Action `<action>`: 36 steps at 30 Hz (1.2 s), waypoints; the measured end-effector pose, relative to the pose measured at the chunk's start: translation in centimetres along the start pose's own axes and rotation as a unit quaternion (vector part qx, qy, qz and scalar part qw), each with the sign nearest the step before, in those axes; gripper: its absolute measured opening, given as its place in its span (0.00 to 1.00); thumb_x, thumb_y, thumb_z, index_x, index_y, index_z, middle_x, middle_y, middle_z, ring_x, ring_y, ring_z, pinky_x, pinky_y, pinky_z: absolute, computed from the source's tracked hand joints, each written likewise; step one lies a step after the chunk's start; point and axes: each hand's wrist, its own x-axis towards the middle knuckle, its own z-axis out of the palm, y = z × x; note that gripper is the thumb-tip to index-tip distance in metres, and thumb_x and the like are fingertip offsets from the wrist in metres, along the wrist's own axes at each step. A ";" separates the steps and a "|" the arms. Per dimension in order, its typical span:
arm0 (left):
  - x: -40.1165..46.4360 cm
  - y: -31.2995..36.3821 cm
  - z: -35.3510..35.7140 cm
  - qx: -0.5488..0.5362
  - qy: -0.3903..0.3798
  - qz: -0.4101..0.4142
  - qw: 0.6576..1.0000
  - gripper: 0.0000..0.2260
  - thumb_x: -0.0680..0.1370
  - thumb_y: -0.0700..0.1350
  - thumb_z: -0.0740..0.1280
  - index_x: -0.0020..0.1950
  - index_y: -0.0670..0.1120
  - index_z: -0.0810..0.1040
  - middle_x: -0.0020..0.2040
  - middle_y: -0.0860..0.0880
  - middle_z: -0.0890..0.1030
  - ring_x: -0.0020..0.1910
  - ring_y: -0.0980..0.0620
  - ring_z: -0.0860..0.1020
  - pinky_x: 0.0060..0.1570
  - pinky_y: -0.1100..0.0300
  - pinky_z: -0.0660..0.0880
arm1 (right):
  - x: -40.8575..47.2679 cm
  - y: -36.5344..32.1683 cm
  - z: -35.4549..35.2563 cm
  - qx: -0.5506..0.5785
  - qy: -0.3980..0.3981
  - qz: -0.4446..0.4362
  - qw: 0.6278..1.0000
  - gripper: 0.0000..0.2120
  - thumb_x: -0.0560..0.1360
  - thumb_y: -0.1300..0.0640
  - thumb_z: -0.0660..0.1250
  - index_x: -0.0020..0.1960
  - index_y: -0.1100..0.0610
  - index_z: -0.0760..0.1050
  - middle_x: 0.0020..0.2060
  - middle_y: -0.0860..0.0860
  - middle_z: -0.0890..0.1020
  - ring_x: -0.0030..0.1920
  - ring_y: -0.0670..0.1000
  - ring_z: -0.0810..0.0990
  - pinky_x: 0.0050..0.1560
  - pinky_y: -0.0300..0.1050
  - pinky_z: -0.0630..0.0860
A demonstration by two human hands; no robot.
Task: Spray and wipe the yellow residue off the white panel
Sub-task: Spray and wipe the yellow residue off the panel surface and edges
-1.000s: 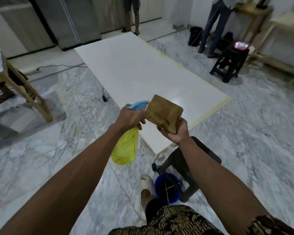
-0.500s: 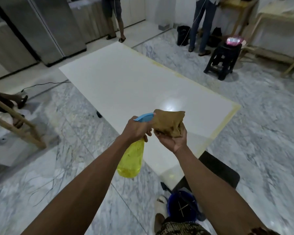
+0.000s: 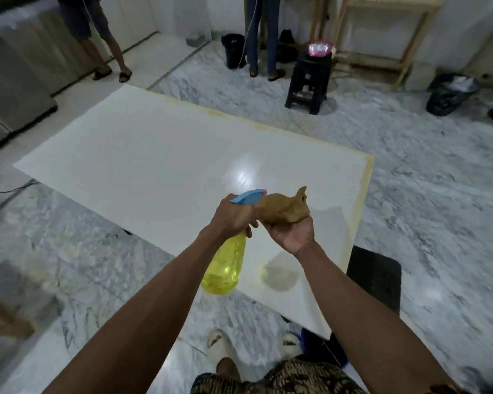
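A large white panel [image 3: 160, 172] lies flat and raised above the marble floor in front of me. Yellow residue [image 3: 363, 191] runs along its right edge and far edge. My left hand [image 3: 234, 216] grips a yellow spray bottle [image 3: 225, 265] with a blue trigger head, held over the panel's near corner, nozzle towards the cloth. My right hand [image 3: 292, 233] is palm up and holds a bunched brown cloth [image 3: 283, 211] right in front of the nozzle. A bottle shadow falls on the panel below.
A black stool [image 3: 374, 277] stands under the panel's near right side, with a blue bucket [image 3: 325, 351] by my feet. Another black stool [image 3: 309, 81] stands beyond. Two people stand at the back. A black bag [image 3: 450, 93] lies far right. Grey cabinets are on the left.
My view has swung so the panel lies wider in front of me. Both hands stay together; the cloth is now more bunched up in my upturned right palm.
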 end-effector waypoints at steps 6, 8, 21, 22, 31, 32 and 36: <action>3.9 0.5 -2.5 0.044 -0.076 0.017 0.996 0.29 0.63 0.55 0.67 0.59 0.42 0.86 0.33 0.45 0.83 0.39 0.34 0.86 0.36 0.49 0.83 | 0.8 0.8 2.0 0.022 0.043 -0.098 0.994 0.23 0.81 0.43 0.60 0.64 0.60 0.76 0.62 0.59 0.80 0.62 0.59 0.79 0.69 0.52 0.72; 4.4 0.8 -2.8 0.059 -0.105 0.022 0.993 0.28 0.63 0.54 0.67 0.58 0.42 0.85 0.34 0.44 0.84 0.32 0.40 0.83 0.33 0.55 0.81 | 0.5 1.0 2.0 0.049 0.067 -0.103 0.991 0.24 0.80 0.43 0.59 0.65 0.60 0.77 0.63 0.60 0.80 0.65 0.60 0.76 0.72 0.53 0.68; 10.7 3.8 1.4 0.095 -0.203 0.055 0.973 0.10 0.80 0.42 0.68 0.58 0.47 0.86 0.37 0.42 0.83 0.29 0.48 0.81 0.28 0.58 0.79 | 0.4 -1.2 -1.1 0.165 0.023 -0.262 0.951 0.32 0.70 0.53 0.74 0.71 0.64 0.71 0.68 0.65 0.74 0.69 0.64 0.72 0.74 0.60 0.64; 11.4 4.1 2.0 0.105 -0.202 0.056 0.972 0.11 0.79 0.43 0.68 0.58 0.44 0.86 0.36 0.43 0.84 0.30 0.46 0.82 0.30 0.57 0.80 | 0.8 -1.9 -1.4 0.167 0.017 -0.253 0.953 0.30 0.75 0.51 0.68 0.73 0.63 0.68 0.70 0.64 0.72 0.72 0.64 0.69 0.75 0.60 0.62; 17.7 6.7 8.1 0.149 -0.212 0.017 0.966 0.22 0.70 0.55 0.69 0.56 0.42 0.85 0.32 0.44 0.84 0.31 0.43 0.83 0.39 0.49 0.83 | 4.0 -9.3 -3.7 0.157 0.039 -0.229 0.960 0.30 0.81 0.41 0.55 0.61 0.64 0.80 0.65 0.63 0.78 0.62 0.64 0.78 0.65 0.62 0.73; 18.4 6.7 8.6 0.153 -0.208 0.014 0.966 0.21 0.71 0.56 0.70 0.57 0.43 0.85 0.32 0.44 0.84 0.29 0.44 0.83 0.38 0.52 0.83 | 4.3 -10.0 -4.0 0.155 0.051 -0.228 0.960 0.30 0.80 0.40 0.55 0.60 0.64 0.81 0.64 0.63 0.79 0.61 0.64 0.79 0.63 0.62 0.75; 21.8 6.9 11.3 0.177 -0.198 0.002 0.964 0.17 0.76 0.55 0.72 0.54 0.41 0.82 0.32 0.45 0.85 0.24 0.48 0.81 0.34 0.57 0.80 | 5.4 -13.1 -5.2 0.156 0.067 -0.218 0.961 0.30 0.82 0.40 0.53 0.63 0.63 0.80 0.65 0.62 0.78 0.66 0.62 0.75 0.67 0.58 0.73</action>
